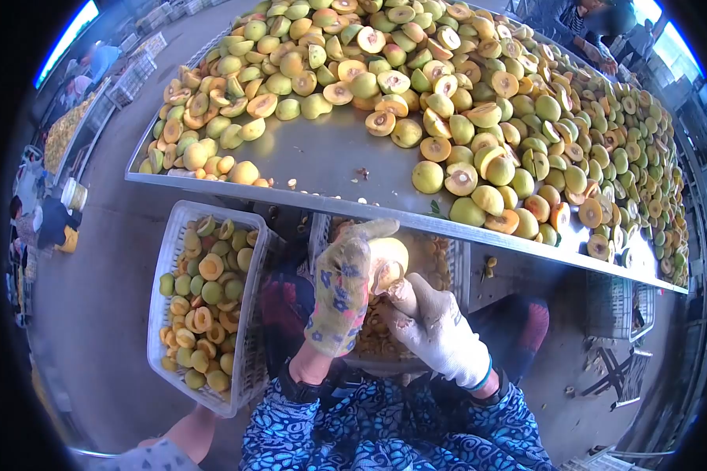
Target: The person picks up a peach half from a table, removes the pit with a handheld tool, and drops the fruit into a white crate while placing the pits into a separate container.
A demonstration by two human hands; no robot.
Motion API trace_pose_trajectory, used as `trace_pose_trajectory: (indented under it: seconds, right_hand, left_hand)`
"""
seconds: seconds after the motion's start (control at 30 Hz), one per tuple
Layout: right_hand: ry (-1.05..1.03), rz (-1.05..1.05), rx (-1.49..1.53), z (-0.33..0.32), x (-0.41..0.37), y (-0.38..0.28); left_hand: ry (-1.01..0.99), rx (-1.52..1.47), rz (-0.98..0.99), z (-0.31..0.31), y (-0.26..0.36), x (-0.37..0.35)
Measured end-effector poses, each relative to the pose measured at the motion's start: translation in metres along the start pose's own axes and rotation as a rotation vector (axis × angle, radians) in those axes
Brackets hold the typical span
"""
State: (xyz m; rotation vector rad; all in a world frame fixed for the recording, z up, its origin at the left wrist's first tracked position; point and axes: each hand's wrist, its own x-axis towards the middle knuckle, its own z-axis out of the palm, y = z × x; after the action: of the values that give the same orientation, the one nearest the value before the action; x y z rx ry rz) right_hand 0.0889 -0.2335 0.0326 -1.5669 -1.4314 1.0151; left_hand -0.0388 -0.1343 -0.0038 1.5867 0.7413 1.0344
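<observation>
My left hand (342, 289), in a floral-patterned glove, is closed round a yellow-green fruit half (390, 261) in front of the metal table's edge. Close against the fruit is my right hand (440, 326), in a white glove stained at the fingertips, its fingers closed on something I cannot make out. The fruit's lower side, where the right fingers meet it, looks brownish. Below both hands stands a crate (462, 275) with fruit pieces in it, partly hidden by my hands.
Many halved fruits (479, 118) are heaped on the metal table (330, 157). To the left, a white crate (159, 290) holds fruit halves, with another person's arm (192, 432) at its near end. A small stool (624, 377) stands at right. People (55, 224) are at far left.
</observation>
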Motion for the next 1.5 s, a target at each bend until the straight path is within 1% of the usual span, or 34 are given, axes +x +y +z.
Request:
trace_pose_trajectory:
  seconds: [0.13,0.2,0.23,0.3,0.33,0.4,0.43,0.5,0.53,0.57,0.63,0.67,0.7,0.77,0.8,0.83,0.87,0.9,0.93,1.0,1.03,1.07,1.1,1.13,1.17,1.2,1.23,1.27,1.3,1.33,1.37,1.4,1.43,1.5]
  right_hand:
    - [-0.040,0.029,0.023,0.000,0.002,0.008]
    - [-0.038,0.027,0.067,0.003,0.003,0.012]
    - [-0.040,0.028,0.067,0.002,0.004,0.013]
    - [-0.078,0.028,0.084,-0.001,0.006,0.015]
    - [-0.084,0.034,0.087,-0.001,0.007,0.018]
    - [-0.121,-0.015,0.049,0.001,0.007,0.026]
    - [-0.129,-0.006,0.055,0.000,0.008,0.030]
    - [-0.228,-0.004,0.026,0.000,0.007,0.036]
    - [-0.282,0.037,0.039,-0.001,0.008,0.035]
    - [-0.284,0.042,0.047,0.001,0.008,0.039]
    - [-0.349,0.045,0.088,0.004,0.008,0.050]
    - [-0.355,0.022,0.140,0.005,0.008,0.053]
    - [-0.344,0.022,0.148,0.004,0.007,0.052]
    - [-0.378,0.099,0.274,-0.001,0.006,0.044]
    - [-0.367,0.034,0.280,0.001,0.006,0.041]
    - [-0.355,-0.029,0.288,0.006,0.006,0.039]
    - [-0.442,0.013,0.458,0.013,0.005,0.038]
    - [-0.449,0.020,0.444,0.018,0.003,0.036]
    - [-0.434,0.002,0.455,0.021,0.001,0.038]
    - [-0.422,-0.012,0.471,0.020,-0.001,0.037]
    - [-0.475,0.092,0.458,0.014,0.001,0.032]
    - [-0.525,0.196,0.441,0.010,0.001,0.030]
    - [-0.523,0.195,0.442,0.014,0.000,0.036]
    - [-0.481,0.133,0.466,0.021,-0.001,0.047]
    - [-0.441,0.074,0.491,0.025,-0.002,0.051]
    - [-0.408,0.022,0.502,0.028,-0.003,0.053]
    - [-0.413,0.025,0.503,0.027,-0.005,0.052]
    - [-0.479,0.124,0.524,0.023,-0.006,0.046]
    - [-0.547,0.222,0.544,0.020,-0.006,0.042]
    - [-0.577,0.222,0.598,0.017,-0.007,0.041]
    - [-0.628,0.211,0.651,0.016,-0.007,0.041]
    - [-0.621,0.298,0.659,0.017,-0.007,0.038]
    - [-0.603,0.251,0.606,0.011,-0.006,0.034]
    - [-0.640,0.368,0.591,0.008,-0.007,0.026]
  left_hand:
    - [-0.031,-0.143,-0.111,0.001,-0.014,-0.012]
    - [0.057,0.221,-0.013,0.005,-0.027,-0.014]
    - [0.058,0.221,-0.014,0.004,-0.030,-0.015]
    - [0.022,-0.237,-0.268,0.005,-0.017,-0.012]
    - [0.026,-0.237,-0.276,0.004,-0.022,-0.015]
    - [0.144,0.697,0.499,0.001,-0.032,-0.021]
    - [0.142,0.700,0.486,-0.002,-0.034,-0.023]
    - [-0.018,0.695,0.555,-0.012,-0.024,-0.015]
    - [-0.194,0.531,0.406,-0.022,-0.048,-0.014]
    - [-0.200,0.534,0.398,-0.022,-0.046,-0.016]
    - [-0.165,0.845,0.473,-0.022,-0.035,-0.016]
    - [-0.376,0.544,0.401,-0.030,-0.030,-0.005]
    - [-0.389,0.546,0.404,-0.028,-0.023,-0.006]
    - [-0.150,-0.519,-0.210,-0.016,-0.006,-0.016]
    - [0.001,-0.359,-0.167,-0.007,0.008,-0.026]
    - [0.144,-0.245,-0.107,0.001,-0.002,-0.039]
    - [0.200,-0.202,-0.065,0.004,-0.005,-0.045]
    - [0.257,-0.160,-0.023,0.006,-0.006,-0.048]
    - [0.255,-0.158,-0.025,0.000,-0.006,-0.046]
    - [-0.031,0.423,0.344,-0.015,0.010,-0.027]
    - [-0.034,0.429,0.341,-0.015,0.012,-0.025]
    - [-0.089,0.104,-0.028,-0.015,0.014,-0.023]
    - [-0.138,-0.226,-0.393,-0.013,0.014,-0.022]
    - [0.039,-0.405,-0.450,0.000,0.011,-0.026]
    - [0.039,-0.407,-0.453,-0.001,0.011,-0.028]
    - [0.026,-0.408,-0.433,-0.002,0.012,-0.030]
    - [0.016,-0.406,-0.411,-0.003,0.013,-0.032]
    - [0.024,-0.404,-0.410,-0.004,0.014,-0.031]
    - [-0.042,-0.121,-0.259,-0.006,0.015,-0.030]
    - [-0.099,0.167,-0.104,-0.009,0.015,-0.028]
    - [-0.088,-0.051,-0.080,-0.008,0.002,-0.027]
    - [-0.151,-0.045,-0.005,-0.010,0.000,-0.022]
    - [-0.210,-0.033,0.069,-0.012,-0.001,-0.015]
    - [-0.326,-0.056,0.324,-0.015,0.000,0.000]
